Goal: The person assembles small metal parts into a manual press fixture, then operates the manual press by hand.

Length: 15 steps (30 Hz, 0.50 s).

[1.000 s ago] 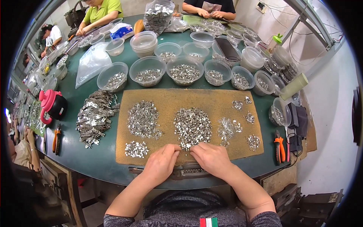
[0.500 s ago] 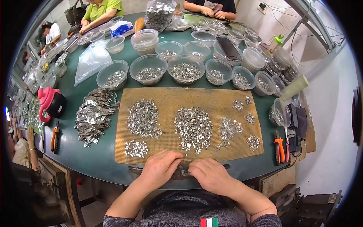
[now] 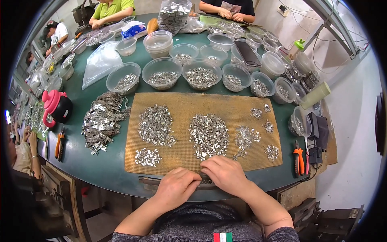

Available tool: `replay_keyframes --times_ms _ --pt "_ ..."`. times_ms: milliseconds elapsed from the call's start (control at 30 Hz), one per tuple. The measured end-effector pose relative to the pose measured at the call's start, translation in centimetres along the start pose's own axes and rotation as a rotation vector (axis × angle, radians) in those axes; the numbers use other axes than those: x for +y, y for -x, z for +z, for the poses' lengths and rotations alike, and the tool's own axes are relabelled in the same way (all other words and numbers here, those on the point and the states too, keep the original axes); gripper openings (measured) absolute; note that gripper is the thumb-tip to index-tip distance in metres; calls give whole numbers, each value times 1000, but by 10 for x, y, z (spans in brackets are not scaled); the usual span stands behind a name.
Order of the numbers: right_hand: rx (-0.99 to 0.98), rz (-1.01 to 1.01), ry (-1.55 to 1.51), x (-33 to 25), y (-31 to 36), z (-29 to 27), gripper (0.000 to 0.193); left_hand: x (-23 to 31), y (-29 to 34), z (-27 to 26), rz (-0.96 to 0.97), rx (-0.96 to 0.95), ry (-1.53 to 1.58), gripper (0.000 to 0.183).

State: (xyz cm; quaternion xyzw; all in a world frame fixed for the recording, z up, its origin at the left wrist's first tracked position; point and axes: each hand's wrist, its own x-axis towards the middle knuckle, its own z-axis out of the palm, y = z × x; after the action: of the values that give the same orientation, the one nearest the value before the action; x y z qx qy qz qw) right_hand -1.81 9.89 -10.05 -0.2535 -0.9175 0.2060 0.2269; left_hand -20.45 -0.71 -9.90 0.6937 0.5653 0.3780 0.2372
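Observation:
My left hand [image 3: 178,184] is closed in a pinch over a long, narrow metal bar [image 3: 150,181] at the table's front edge. Whatever its fingertips grip is too small to make out. Just to the right, my right hand [image 3: 224,172] has its fingers drawn together at the near edge of the middle pile of small metal pieces [image 3: 209,135]; its fingertips hide anything held. Beneath the pile lies a brown textured mat [image 3: 181,100]. More small metal parts lie in a left pile [image 3: 155,126], a smaller near-left pile [image 3: 147,157] and a loose right-hand pile [image 3: 243,139].
Clear plastic bowls [image 3: 162,74] with metal pieces line the mat's far side. Left of it are a heap of metal strips [image 3: 102,123], orange-handled pliers [image 3: 59,146] and a pink-black jug [image 3: 57,108]. Orange-handled cutters [image 3: 298,159] lie right. Co-workers sit across the table.
My right hand has moved forward from the metal bar to the middle pile's near edge. My left hand has shifted slightly toward me and right. The whole view has shifted a little.

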Motion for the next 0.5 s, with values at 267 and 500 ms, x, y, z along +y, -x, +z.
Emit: replay_keyframes --times_ms 267,500 --pt "-79 42 90 -1 -13 9 11 -6 3 5 35 -29 -64 10" --pt "1 16 -40 -5 3 0 12 -9 4 -1 -9 21 0 11"
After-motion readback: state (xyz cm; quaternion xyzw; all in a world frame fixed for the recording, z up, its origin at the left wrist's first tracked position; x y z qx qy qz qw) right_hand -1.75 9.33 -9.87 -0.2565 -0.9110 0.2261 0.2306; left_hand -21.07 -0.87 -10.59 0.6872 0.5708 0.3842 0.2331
